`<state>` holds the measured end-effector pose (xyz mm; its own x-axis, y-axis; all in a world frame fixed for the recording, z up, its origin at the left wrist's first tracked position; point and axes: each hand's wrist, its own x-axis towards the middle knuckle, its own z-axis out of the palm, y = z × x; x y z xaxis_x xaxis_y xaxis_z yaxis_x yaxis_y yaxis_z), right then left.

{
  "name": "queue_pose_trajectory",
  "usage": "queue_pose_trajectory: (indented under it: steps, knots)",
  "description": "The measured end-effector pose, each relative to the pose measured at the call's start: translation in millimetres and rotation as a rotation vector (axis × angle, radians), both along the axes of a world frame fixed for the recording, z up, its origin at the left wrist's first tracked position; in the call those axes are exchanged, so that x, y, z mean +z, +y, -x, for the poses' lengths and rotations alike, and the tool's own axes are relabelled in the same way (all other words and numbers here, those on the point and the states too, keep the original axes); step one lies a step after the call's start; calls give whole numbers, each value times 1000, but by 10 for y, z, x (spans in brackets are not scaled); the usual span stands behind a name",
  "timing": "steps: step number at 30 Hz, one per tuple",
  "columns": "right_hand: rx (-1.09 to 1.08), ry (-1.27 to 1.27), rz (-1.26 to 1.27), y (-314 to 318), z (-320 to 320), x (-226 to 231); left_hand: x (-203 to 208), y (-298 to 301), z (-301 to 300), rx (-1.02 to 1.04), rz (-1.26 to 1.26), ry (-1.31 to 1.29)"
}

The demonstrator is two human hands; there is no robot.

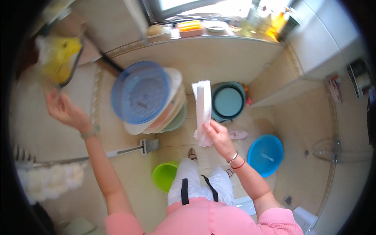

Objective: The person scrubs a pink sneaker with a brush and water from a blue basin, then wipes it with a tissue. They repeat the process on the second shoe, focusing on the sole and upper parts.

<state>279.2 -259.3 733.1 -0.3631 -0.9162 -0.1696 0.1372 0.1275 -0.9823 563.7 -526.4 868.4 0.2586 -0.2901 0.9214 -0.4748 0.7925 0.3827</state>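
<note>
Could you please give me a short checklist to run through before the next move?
1. White folded sheet gripped by right hand: ok.
2. Left hand touching the yellow package: cannot tell, blurred.
3. Blue basin at right apart from the feet: ok.
4. Floor free of loose items: not ok, a small pink item lies there.
5. Green bucket apart from left leg: cannot tell, they overlap in view.

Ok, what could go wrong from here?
The white folded paper, held near its lower end by the right hand, could slip and drop. The translucent blue basin sits out of line with the stacked basins, so a bump might shift it. The green tub beside the left leg could get kicked.
</note>
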Motion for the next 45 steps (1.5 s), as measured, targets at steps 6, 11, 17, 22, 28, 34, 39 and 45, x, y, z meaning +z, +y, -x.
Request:
queue_pose_trajectory:
  steps: [6,11,17,22,28,34,39,45]
  knots:
    - [-128,250,-127,1212,927,-993,-1883,1895,2380,-1013,-1568,-126]
    - [-289,302,-272,2275,1602,-1575,-3017,3442,3715,-1333,-1897,-407]
    - [-340,378,-596,3804,2175,-2664,-3967,4834,4571,-1363,-2139,-317]
    - [-647,204,-612,4815,2383,-3902,-5125,5632,4878,-1280,-2130,-788]
    - [-1034,75,-872,5483,2718,-5685,-6848,6290,5197,-1131,-2503,-575]
    - [-838,615,-867,5375,3024,-7279,-8145,6418,5281,-1389,-2246,-888]
    - [-627,890,-973,4962,3101,-8109,-8539,6167,5376,-1446,-2192,-855]
    - [-664,833,-971,5068,3282,-8800,-8775,5890,5458,-1544,-2317,-666]
